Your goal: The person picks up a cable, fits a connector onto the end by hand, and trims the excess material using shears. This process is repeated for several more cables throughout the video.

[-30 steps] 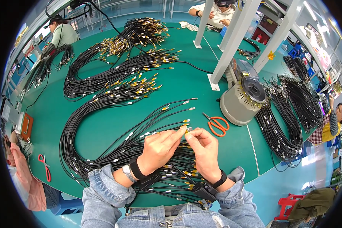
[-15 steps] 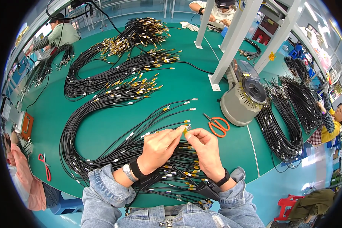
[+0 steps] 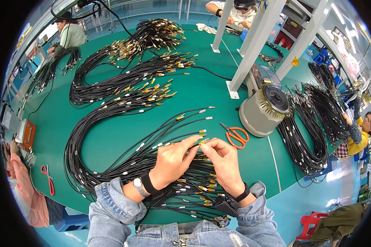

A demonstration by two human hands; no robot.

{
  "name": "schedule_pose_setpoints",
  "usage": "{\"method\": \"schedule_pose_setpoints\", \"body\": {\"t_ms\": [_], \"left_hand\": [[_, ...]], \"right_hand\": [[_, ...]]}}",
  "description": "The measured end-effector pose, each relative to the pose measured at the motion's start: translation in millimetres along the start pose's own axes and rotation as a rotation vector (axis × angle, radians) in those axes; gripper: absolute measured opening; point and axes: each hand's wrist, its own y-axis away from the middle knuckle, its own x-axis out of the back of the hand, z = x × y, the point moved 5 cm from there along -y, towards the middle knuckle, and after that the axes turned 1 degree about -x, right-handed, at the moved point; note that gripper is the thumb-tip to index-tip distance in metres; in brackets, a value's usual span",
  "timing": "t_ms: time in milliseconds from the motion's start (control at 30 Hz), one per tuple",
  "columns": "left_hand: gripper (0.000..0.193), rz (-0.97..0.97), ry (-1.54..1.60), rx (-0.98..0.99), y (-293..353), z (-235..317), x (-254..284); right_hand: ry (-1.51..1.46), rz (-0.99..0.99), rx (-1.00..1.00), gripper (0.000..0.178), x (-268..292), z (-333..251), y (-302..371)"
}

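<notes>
At the middle of the bench, my right hand [image 3: 222, 162] pinches the end of a black cable between thumb and forefinger; a small yellow and white tip [image 3: 204, 141] shows there. My left hand [image 3: 173, 162] is closed on the same cable just to the left, its forefinger and thumb tips close to my right fingertips. The cable's length is mostly hidden behind my hands. Beneath both wrists spreads a bundle of black cables [image 3: 86, 136] with white tags and yellow ends, looping round to the left. Several loose cable ends [image 3: 209, 118] point right, just beyond my hands.
Orange-handled pliers [image 3: 237, 136] lie right of my hands, near a round grey machine [image 3: 255, 115] and metal posts [image 3: 251, 53]. Red-handled scissors [image 3: 49, 181] lie at the left. More cable bundles [image 3: 123, 78] cover the far bench and right side [image 3: 309, 140]. Other people work around it.
My left forefinger has lifted and parted slightly from the thumb at the cable end. My right hand keeps its pinch, nearly in place. The person at far left has shifted.
</notes>
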Motion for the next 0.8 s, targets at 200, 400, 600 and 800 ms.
{"method": "schedule_pose_setpoints", "body": {"t_ms": [200,400,600,800], "left_hand": [[0.014,0.028,0.080,0.015,-3.0,-5.5,0.4],[0.012,0.000,0.072,0.008,-4.1,-0.5,2.2],[0.014,0.011,0.080,-0.026,-4.4,1.1,1.9],[0.016,0.007,0.060,-0.067,-4.4,1.2,1.1]], "right_hand": [[0.024,-0.012,0.156,0.008,-3.4,-9.8,2.8],[0.042,0.002,0.159,0.013,-1.5,-7.1,-0.5],[0.070,0.001,0.155,0.010,0.6,-4.8,-1.8],[0.091,0.006,0.168,0.010,3.3,-6.0,-3.1]]}}
